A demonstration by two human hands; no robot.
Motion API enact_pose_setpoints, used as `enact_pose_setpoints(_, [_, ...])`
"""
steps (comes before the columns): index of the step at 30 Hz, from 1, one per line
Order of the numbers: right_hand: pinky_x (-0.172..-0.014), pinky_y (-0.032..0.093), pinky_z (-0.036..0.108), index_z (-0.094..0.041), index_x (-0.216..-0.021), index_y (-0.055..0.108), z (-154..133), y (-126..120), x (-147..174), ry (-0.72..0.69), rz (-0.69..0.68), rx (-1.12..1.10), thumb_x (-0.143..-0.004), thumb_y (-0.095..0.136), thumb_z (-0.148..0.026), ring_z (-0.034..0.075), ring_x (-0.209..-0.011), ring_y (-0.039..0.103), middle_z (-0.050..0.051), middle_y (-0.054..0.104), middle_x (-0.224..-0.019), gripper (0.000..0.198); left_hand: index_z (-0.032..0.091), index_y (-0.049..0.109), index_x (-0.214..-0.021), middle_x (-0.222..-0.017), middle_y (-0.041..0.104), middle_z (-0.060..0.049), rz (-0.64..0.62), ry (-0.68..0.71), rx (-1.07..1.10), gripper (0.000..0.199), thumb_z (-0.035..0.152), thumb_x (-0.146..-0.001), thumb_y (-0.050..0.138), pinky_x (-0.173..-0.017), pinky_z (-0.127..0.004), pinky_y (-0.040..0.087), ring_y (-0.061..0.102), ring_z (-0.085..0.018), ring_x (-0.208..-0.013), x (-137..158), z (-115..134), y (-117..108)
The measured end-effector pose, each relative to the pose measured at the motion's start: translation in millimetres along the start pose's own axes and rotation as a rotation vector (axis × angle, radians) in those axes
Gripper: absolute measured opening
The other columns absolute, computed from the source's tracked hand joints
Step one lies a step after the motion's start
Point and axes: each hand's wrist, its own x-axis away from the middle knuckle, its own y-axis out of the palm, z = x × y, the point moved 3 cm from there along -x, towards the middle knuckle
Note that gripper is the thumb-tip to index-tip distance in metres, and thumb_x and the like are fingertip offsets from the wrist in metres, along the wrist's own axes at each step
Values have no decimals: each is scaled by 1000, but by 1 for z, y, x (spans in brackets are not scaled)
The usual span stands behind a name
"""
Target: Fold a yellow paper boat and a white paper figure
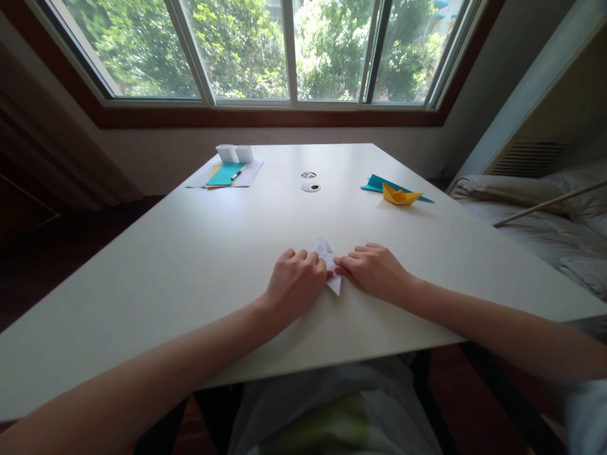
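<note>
A small piece of folded white paper (325, 248) lies on the white table in front of me, with pointed ends at its far and near sides. My left hand (298, 278) is closed on its left side, fingers curled. From the right, my right hand (372, 268) pinches the paper's other edge between thumb and fingers. The middle of the paper is partly covered by my fingertips, so its folds there are hard to make out.
On the white table (190, 278), a yellow paper boat (401, 196) stands by a teal paper plane (377, 182) at the right. Teal paper (225, 173), a marker (238, 172) and white folded pieces (244, 153) sit far left. Two round discs (310, 188) lie centrally.
</note>
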Motion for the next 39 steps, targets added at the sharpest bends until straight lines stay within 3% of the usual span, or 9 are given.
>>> enact_pose_setpoints(7, [-61, 33, 26, -19, -84, 66, 7, 2, 0, 102, -43, -180, -89, 41, -31, 16, -69, 60, 5, 68, -78, 28, 15, 61, -68, -70, 62, -7, -45, -50, 24, 34, 32, -89, 41, -58, -33, 36, 59, -23, -69, 1, -3, -1])
enact_pose_setpoints(14, [-56, 33, 22, -24, -87, 66, 22, 9, -2, 269, -51, -464, -81, 52, -40, 11, -59, 54, -1, 61, -64, 22, 18, 62, -80, -82, 61, -5, -102, -191, 139, 34, 43, -87, 39, -56, -29, 38, 58, -21, -74, 1, -15, 3])
enact_pose_setpoints(17, [-57, 33, 22, -24, -89, 64, 23, 11, -4, 285, -27, -489, -78, 57, -41, 10, -60, 51, -2, 58, -68, 22, 19, 61, -92, -94, 60, -7, -92, -237, 207, 35, 48, -83, 43, -70, -33, 42, 54, -24, -90, -1, -24, 8])
enact_pose_setpoints(21, [-60, 34, 23, -21, -94, 60, 23, 12, -6, 275, -7, -503, -78, 55, -39, 10, -62, 50, 0, 57, -75, 24, 19, 60, -106, -110, 55, -11, -119, -293, 312, 45, 52, -83, 40, -86, -45, 38, 43, -30, -108, -3, -33, 16])
enact_pose_setpoints(25, [-62, 36, 24, -20, -90, 57, 22, 13, -7, 263, 0, -513, -79, 54, -38, 12, -65, 51, 1, 56, -76, 22, 23, 60, -109, -114, 54, -10, -115, -307, 493, 43, 50, -83, 40, -87, -51, 36, 40, -32, -113, -5, -34, 22])
enact_pose_setpoints(30, [-64, 38, 26, -19, -87, 53, 20, 11, -8, 260, 13, -548, -78, 53, -41, 13, -69, 52, 1, 57, -79, 23, 19, 60, -108, -105, 61, -9, -38, -327, 731, 37, 41, -80, 49, -84, -41, 42, 52, -25, -101, -8, -36, 23])
enact_pose_setpoints(34, [-63, 39, 27, -20, -89, 47, 20, 11, -7, 322, 28, -628, -76, 54, -45, 14, -69, 52, 1, 57, -80, 29, 18, 55, -113, -84, 66, -4, -36, -308, 1127, 38, 36, -79, 53, -64, -29, 47, 60, -16, -69, -10, -35, 24])
enact_pose_setpoints(39, [-59, 44, 27, -19, -104, 36, 29, 16, -8, 471, 70, -935, -71, 59, -51, 13, -69, 54, 5, 57, -90, 52, 15, 41, -124, -82, 67, -5, 97, -458, 1544, 59, 29, -72, 65, -64, -29, 49, 62, -17, -72, -10, -35, 20])
